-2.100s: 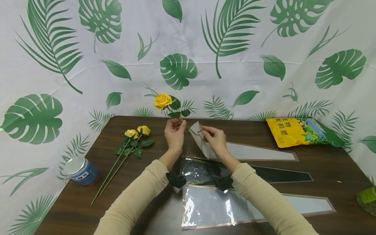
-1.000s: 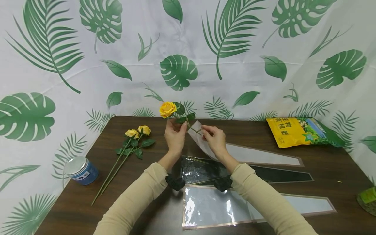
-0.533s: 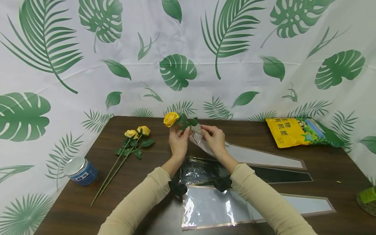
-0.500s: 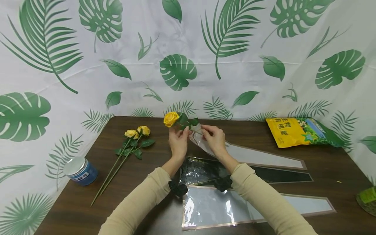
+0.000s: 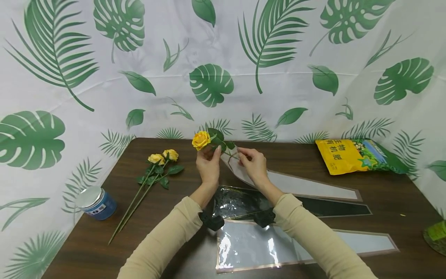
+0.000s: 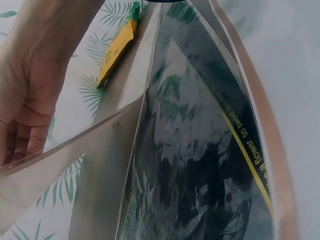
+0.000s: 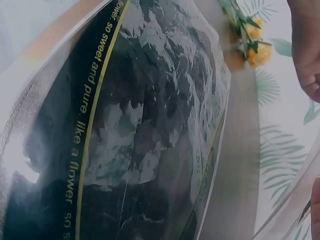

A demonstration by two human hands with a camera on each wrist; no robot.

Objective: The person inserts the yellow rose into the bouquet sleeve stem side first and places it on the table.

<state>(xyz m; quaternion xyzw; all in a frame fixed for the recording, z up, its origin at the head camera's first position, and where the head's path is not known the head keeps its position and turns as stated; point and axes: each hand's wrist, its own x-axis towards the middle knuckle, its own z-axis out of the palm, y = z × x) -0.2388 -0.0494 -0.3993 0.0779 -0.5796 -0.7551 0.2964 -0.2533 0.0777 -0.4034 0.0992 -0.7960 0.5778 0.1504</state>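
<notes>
A yellow rose [image 5: 201, 140] with green leaves is held just under its bloom by my left hand [image 5: 208, 166], thumb and fingers pinching the stem. The stem slants down to the right, toward the raised, gaping end of a pale flower sleeve [image 5: 310, 185]. My right hand [image 5: 253, 166] pinches that end near its upper edge, fingertips close to the stem. In the left wrist view the lifted film edge crosses beside a hand [image 6: 27, 120]. Two more yellow roses [image 5: 156, 159] lie on the table to the left, stems pointing toward me.
A black flower sleeve [image 5: 338, 206] and a white one [image 5: 251, 246] lie nearer me on the brown table [image 5: 181, 240]. A blue can [image 5: 97, 203] stands at left, a yellow bag [image 5: 343, 157] at back right. A jar [image 5: 437, 236] sits at the right edge.
Over two seconds the rose has come down and rightward, nearer the sleeve's mouth. Since half a second ago, my left hand has shifted slightly back left. My right hand keeps its place.
</notes>
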